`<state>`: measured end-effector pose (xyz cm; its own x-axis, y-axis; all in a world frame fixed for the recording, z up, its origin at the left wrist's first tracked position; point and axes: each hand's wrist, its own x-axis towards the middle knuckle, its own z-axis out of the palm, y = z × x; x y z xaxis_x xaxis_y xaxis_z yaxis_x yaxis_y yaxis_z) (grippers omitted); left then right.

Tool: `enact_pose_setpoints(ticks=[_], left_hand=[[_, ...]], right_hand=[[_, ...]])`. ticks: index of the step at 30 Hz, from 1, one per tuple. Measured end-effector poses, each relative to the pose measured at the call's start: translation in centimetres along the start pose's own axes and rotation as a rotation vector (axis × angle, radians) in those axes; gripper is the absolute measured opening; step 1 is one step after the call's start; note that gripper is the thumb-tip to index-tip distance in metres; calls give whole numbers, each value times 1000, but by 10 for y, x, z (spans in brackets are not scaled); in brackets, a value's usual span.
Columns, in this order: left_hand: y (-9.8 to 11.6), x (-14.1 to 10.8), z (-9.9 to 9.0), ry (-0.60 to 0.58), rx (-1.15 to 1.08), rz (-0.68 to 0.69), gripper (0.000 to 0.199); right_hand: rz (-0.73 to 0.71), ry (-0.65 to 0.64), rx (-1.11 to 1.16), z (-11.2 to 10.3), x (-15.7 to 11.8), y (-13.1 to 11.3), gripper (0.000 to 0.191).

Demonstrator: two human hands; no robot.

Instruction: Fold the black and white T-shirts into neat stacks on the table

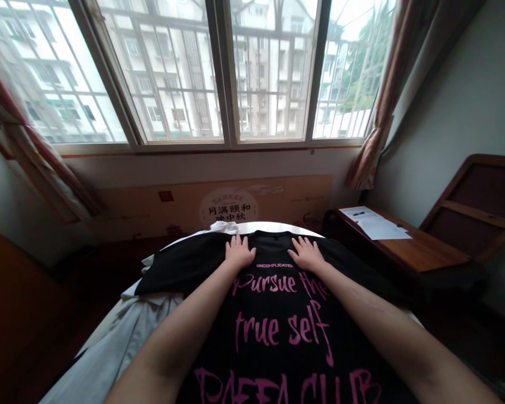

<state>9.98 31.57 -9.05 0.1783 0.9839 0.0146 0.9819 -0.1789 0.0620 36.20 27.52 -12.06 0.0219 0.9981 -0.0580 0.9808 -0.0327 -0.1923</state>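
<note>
A black T-shirt [278, 314] with pink lettering lies spread front side up, its neckline at the far end and its sleeves out to both sides. My left hand [239, 252] rests flat on it just left of the neckline, fingers spread and pointing away from me. On the other side of the neckline, my right hand [307, 253] lies flat on the cloth, fingers also apart. Neither hand grips the fabric. Under the shirt is a white rounded table [290, 226]. Grey-white cloth [141, 325] lies to the left, partly covered by the left sleeve.
White papers [374, 221] with a pen on them lie on a wooden desk [433, 247] at the right. Behind it leans a dark wooden panel [480, 202]. A printed cardboard sheet [286, 196] stands below the barred window, between tied curtains [372, 151].
</note>
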Motion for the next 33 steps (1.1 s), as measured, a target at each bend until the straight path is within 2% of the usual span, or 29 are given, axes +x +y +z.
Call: enact_pose_setpoints(ticks=[4,6,9,11,13,15,17,19,21,24,26,28,31,33], left_hand=[[17,10,4,29,-14,106,70],[18,13,10,2,-31,108,71],[15,15,17,-22,-57,100,72],[13,16,18,-42,-73,105,72],[11,19,15,-78,-90,108,74],[11,20,7,-121,-113,114,78],[12,16,-4,-132,-143,113,78],[14,4,-18,-84,-173,108,71],[14,-18,-36,-18,-197,137,66],[4,-68,-70,11,-227,281,60],[-11,-113,-98,-25,-258,404,50],[-33,-165,-125,-120,-308,490,41],[-69,-248,-156,-340,-285,339,30],[-91,-302,-163,-326,-309,222,27]], right_hand=[[-30,22,5,-1,-5,-1,72],[-82,100,-1,-3,-11,-1,72],[-236,249,-14,-4,-17,-1,73],[-290,205,5,-4,-18,-1,71],[-278,92,33,-4,-17,-1,67],[-257,47,46,-4,-15,-2,63],[-255,125,47,-7,-16,-4,61],[-288,259,36,-12,-23,-7,58],[-357,374,28,-19,-38,-8,52],[-433,482,75,-34,-76,-2,48],[-452,533,130,-46,-116,9,46],[-459,539,166,-56,-166,26,42],[-407,504,202,-58,-255,61,34],[-297,530,295,-41,-317,88,37]])
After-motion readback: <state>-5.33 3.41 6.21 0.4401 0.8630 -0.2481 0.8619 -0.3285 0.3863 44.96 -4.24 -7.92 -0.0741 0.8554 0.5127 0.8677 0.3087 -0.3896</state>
